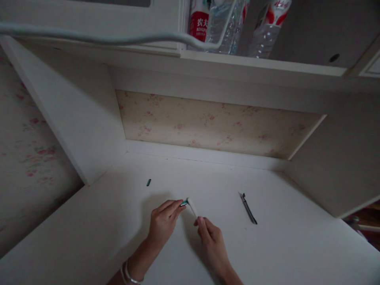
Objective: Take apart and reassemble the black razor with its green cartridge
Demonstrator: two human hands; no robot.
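My left hand [162, 221] pinches a small green-and-black razor cartridge [184, 203] between thumb and fingers. My right hand [211, 242] is closed round the lower end of a white razor handle [192, 207], whose top meets the cartridge; whether the two are locked together I cannot tell. A second dark razor cartridge [149, 182] lies on the white desktop [118, 233], beyond my left hand. To the right of my hands rests a slim black-and-grey razor [248, 209], its small head pointing away from me.
Above the desk runs a cabinet shelf [261, 65] with several plastic bottles [225, 27] on it. A pale cable or tube [118, 37] crosses in front of the cabinet. Side panels [80, 107] close in the desk, and floral wallpaper [192, 122] covers the back.
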